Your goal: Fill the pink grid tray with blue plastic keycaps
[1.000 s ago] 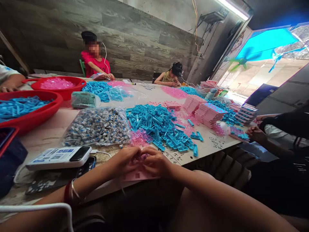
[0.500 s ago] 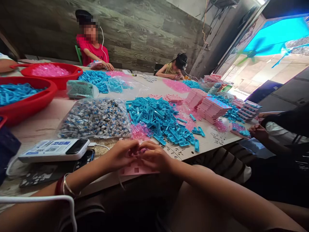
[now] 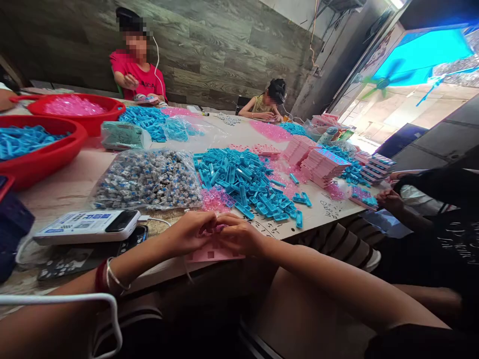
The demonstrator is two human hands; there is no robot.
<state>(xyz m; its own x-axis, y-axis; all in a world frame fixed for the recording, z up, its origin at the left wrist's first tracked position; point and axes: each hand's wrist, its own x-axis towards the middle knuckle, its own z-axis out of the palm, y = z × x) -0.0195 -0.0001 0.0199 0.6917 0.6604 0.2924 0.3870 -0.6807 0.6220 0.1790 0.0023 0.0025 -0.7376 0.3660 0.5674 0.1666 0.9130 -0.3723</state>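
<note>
My left hand (image 3: 191,232) and my right hand (image 3: 241,235) meet at the table's near edge, fingers bent inward and fingertips almost touching. Both are closed over a pink plate with square holes (image 3: 215,254), whose front part shows below them. Something small and pinkish is between the fingertips, too hidden to name. Just beyond my hands lie clear pink pieces (image 3: 217,199) and a heap of blue oblong plastic pieces (image 3: 247,182). A clear bag of small grey, white and blue parts (image 3: 147,180) lies beyond my left hand.
A white power bank (image 3: 88,227) with a cable sits left, on a dark phone-like object. Red basins (image 3: 80,144) hold blue and pink pieces. Stacked pink plates (image 3: 324,164) stand right. Co-workers sit across the table (image 3: 179,167) and at the right.
My hands stay together over the pink plate, with small finger shifts. The view has moved slightly. Across the table, the person in red has raised a hand off the work.
</note>
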